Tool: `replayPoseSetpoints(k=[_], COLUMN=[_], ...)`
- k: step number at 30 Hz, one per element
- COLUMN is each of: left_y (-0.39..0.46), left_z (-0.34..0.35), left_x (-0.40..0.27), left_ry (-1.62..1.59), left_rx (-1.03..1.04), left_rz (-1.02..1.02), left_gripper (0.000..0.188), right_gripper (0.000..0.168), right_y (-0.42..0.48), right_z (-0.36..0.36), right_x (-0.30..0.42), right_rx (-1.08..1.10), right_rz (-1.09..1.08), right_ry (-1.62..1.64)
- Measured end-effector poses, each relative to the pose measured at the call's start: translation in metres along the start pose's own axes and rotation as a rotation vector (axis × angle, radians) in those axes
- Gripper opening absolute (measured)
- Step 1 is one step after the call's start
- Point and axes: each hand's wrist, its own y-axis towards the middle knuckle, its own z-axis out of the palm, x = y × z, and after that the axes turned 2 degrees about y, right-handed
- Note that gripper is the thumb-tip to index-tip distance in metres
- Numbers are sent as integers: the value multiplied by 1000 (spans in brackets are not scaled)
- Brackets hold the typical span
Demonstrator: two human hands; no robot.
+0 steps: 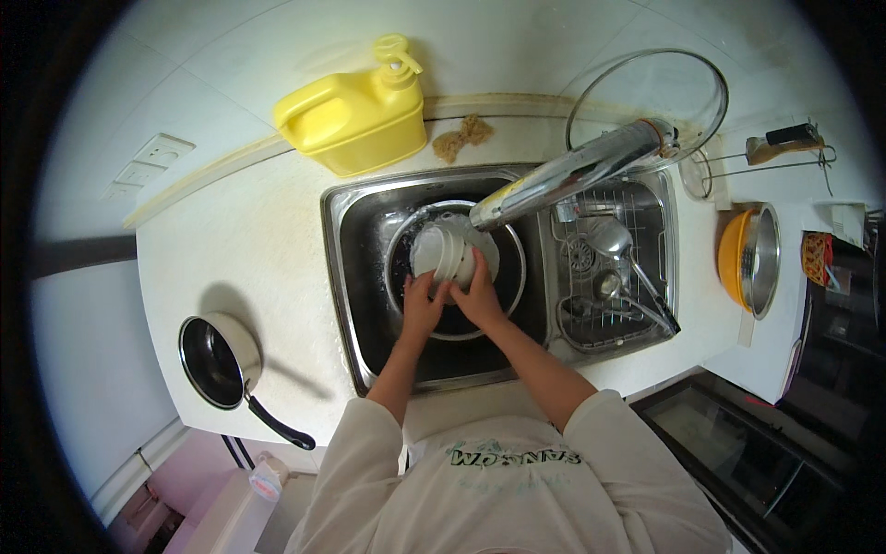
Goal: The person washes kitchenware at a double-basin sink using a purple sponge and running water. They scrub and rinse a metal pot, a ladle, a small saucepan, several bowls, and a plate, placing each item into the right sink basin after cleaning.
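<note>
My left hand and my right hand grip a stack of white bowls from both sides, tilted under the metal faucet. Beneath the bowls lies a pale round dish, inside a metal basin that stands in the larger bowl of a steel sink. Foamy water shows around the dishes. Where my fingertips meet the underside of the bowls is partly hidden.
A wire rack with a spatula and a ladle fills the smaller sink. Behind stand a yellow jug, a brown scrubber and a glass lid. A saucepan is left, an orange bowl right.
</note>
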Motion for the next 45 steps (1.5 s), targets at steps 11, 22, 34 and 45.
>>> replayPoseSetpoints(k=[11, 22, 34, 45], left_y=[54, 53, 91, 108], left_z=[-31, -93, -119, -113], left_x=[-2, -100, -164, -185], left_ry=[-650, 68, 652, 831], left_rx=[-131, 134, 183, 225], left_rz=[-479, 244, 466, 525], left_gripper=[37, 23, 27, 27], right_gripper=[37, 33, 22, 24], right_y=[19, 37, 88, 86], right_z=[-52, -178, -205, -199], right_x=[-14, 86, 89, 81], right_rx=[-3, -413, -244, -320], right_rz=[399, 154, 380, 269], right_ry=[-99, 501, 529, 520])
